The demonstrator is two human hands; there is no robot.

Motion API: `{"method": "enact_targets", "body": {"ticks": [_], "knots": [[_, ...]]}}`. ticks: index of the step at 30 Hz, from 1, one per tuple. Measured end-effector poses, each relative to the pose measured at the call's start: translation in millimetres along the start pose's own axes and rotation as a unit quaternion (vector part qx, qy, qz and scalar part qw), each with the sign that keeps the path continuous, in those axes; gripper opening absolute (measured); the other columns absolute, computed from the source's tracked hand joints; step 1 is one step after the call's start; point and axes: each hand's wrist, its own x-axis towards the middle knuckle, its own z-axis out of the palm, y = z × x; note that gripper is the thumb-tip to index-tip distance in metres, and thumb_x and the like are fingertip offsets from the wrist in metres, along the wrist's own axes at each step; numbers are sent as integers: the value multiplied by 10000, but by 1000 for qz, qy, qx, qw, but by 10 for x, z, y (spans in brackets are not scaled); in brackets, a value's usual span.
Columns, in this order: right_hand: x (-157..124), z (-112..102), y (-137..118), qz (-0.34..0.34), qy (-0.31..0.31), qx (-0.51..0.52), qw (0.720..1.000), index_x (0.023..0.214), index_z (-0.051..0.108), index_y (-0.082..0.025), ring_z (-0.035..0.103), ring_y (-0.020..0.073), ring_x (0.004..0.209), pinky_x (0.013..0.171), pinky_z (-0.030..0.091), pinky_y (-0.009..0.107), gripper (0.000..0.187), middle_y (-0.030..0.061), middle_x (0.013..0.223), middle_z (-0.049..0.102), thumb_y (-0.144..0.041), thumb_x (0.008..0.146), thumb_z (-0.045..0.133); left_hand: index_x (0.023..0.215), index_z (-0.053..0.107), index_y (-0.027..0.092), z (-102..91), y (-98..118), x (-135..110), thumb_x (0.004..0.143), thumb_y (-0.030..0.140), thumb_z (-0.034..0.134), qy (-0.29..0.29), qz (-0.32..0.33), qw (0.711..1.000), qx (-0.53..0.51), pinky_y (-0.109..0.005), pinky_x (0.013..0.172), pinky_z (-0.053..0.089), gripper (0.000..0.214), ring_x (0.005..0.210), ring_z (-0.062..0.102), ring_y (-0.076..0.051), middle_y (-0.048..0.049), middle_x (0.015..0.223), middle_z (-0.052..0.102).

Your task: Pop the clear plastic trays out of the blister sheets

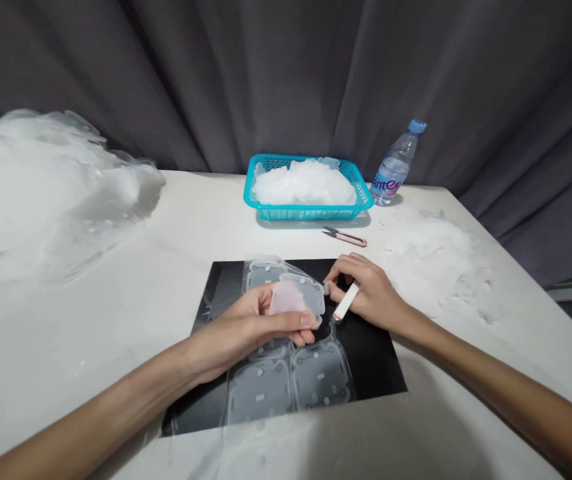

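My left hand (261,323) is closed on a small clear plastic piece (300,297), held up over a black mat (376,360). My right hand (369,290) is closed around a small white tool (346,301) with a reddish tip, and its fingertips pinch at the right edge of the held piece. On the mat under my hands lies a sheet of joined clear plastic pieces (291,383), several of them side by side.
A turquoise basket (361,193) full of white plastic pieces stands at the back. Pink snips (346,237) lie in front of it. A water bottle (396,167) stands to its right. Plastic scraps (441,260) lie right; a big heap of clear plastic (41,187) fills the left.
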Motion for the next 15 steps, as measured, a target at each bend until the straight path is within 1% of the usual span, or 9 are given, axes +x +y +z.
{"method": "enact_targets", "body": {"ticks": [3, 6, 7, 8, 11, 15], "knots": [[40, -147, -21, -3, -62, 46, 997, 855, 671, -215, 575, 192, 864, 791, 431, 323, 108, 16, 868, 699, -111, 881, 665, 908, 752, 158, -70, 35, 20, 815, 284, 897, -2, 14, 1000, 15, -201, 721, 554, 214, 717, 683, -112, -22, 813, 752], [60, -244, -108, -4, -137, 147, 980, 1014, 700, -225, 589, 196, 964, 870, 467, 336, 91, 35, 1031, 714, -188, 936, 670, 992, 744, 169, -136, 17, 57, 827, 281, 888, -1, 12, 1000, 10, -210, 740, 555, 246, 756, 692, -119, -26, 868, 751], [59, -248, -138, -1, -147, 175, 974, 1047, 701, -228, 590, 196, 975, 890, 474, 343, 101, 39, 1056, 708, -223, 949, 677, 999, 743, 168, -153, 6, 67, 826, 282, 890, 0, 7, 1000, 6, -214, 739, 555, 253, 760, 694, -124, -30, 870, 751], [54, -239, -164, 5, -145, 195, 970, 1052, 702, -229, 589, 195, 967, 896, 477, 346, 101, 39, 1048, 702, -253, 955, 687, 997, 743, 165, -166, -4, 75, 826, 283, 890, 0, 2, 1000, 5, -218, 741, 555, 254, 762, 697, -127, -35, 868, 753], [25, -166, -210, 27, -110, 218, 969, 974, 709, -223, 580, 185, 906, 876, 477, 345, 70, 29, 947, 684, -292, 959, 707, 992, 751, 166, -191, -21, 90, 842, 291, 877, -16, 0, 1000, -1, -219, 758, 554, 232, 788, 706, -130, -45, 879, 762], [1, -105, -224, 35, -83, 232, 969, 945, 720, -218, 597, 187, 872, 837, 487, 354, 145, 41, 934, 702, -353, 986, 686, 1004, 757, 170, -197, -28, 105, 874, 299, 842, -32, 9, 999, -13, -251, 802, 553, 203, 860, 717, -156, -62, 943, 765]]}}
